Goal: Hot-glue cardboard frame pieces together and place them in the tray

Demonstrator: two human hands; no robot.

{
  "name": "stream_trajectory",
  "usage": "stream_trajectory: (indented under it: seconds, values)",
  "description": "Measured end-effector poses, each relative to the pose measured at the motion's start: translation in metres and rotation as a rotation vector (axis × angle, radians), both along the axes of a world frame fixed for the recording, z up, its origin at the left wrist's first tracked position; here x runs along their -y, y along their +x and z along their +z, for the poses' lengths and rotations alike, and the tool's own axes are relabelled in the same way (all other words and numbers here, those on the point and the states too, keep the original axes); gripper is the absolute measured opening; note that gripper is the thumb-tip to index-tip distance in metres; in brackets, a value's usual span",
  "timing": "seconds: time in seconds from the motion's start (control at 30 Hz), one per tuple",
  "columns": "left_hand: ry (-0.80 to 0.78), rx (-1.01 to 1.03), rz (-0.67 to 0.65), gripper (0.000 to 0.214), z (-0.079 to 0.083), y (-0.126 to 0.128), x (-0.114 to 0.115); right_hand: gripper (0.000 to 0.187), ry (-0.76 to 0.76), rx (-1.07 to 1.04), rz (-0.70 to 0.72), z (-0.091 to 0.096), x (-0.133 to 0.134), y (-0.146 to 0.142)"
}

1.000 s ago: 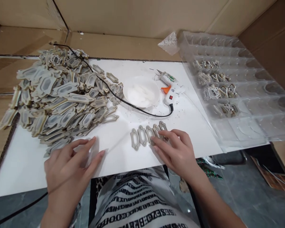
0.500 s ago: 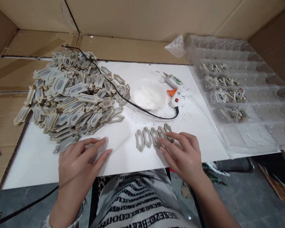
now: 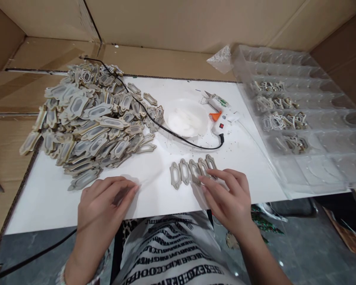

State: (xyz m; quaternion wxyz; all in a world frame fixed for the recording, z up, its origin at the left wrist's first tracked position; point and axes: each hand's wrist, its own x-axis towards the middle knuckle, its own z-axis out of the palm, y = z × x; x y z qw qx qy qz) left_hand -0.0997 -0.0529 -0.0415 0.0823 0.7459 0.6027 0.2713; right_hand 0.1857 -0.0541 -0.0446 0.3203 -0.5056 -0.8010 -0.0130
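Several small grey frame-shaped plates with open middles stand side by side in a slanting row on the white board. My right hand is over the right end of this row, fingers apart, the fingertips at or just above the plates. Whether they touch is unclear. To the left, near the board's front edge, my left hand has thumb and forefinger pinched together. A faint, thin, see-through streak runs from these fingertips toward the row; what it is I cannot make out. Behind the left hand lies a large pile of similar plates.
A white dish sits mid-board beside a white glue gun with an orange nozzle. Its black cable crosses the pile. A clear compartment tray holding small pieces stands right. A small clear bag lies behind.
My left thumb and forefinger have closed from apart into a pinch, and that hand has shifted slightly right. My right hand stays almost where it was, over the row.
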Motion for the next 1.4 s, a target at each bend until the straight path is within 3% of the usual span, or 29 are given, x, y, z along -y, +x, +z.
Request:
stream_trajectory:
  seconds: [0.23,0.33,0.47,0.6,0.8,0.93,1.03,1.17,1.4]
  values:
    - [0.008,0.003,-0.022,0.009,0.003,0.003,0.001,0.022,0.008,-0.046,0.027,0.001,0.0,-0.006]
    - [-0.033,0.14,0.045,0.007,0.006,0.005,0.005,0.021,0.012,-0.094,0.041,0.005,-0.001,-0.013]
    - [-0.23,0.414,0.13,0.01,0.016,0.016,0.009,0.02,-0.088,-0.316,0.104,0.014,-0.001,-0.03]
    - [-0.331,0.552,0.023,0.007,0.028,0.035,0.006,0.01,-0.259,-0.578,0.139,0.022,0.0,-0.048]
    - [-0.412,0.634,-0.101,0.006,0.026,0.053,0.0,0.012,-0.322,-0.626,0.143,0.02,0.001,-0.041]
    - [-0.421,0.645,-0.064,0.01,0.018,0.054,0.002,0.013,-0.168,-0.532,-0.026,0.012,-0.003,-0.012]
    - [-0.377,0.609,-0.005,0.012,0.017,0.052,0.002,0.018,0.032,-0.296,-0.17,0.004,-0.007,0.006]
    - [-0.325,0.528,-0.013,0.011,0.019,0.048,0.001,0.025,0.177,-0.029,-0.164,-0.005,-0.014,0.016]
    - [-0.32,0.476,-0.009,0.008,0.022,0.044,0.005,0.017,0.216,0.138,-0.141,-0.011,-0.019,0.017]
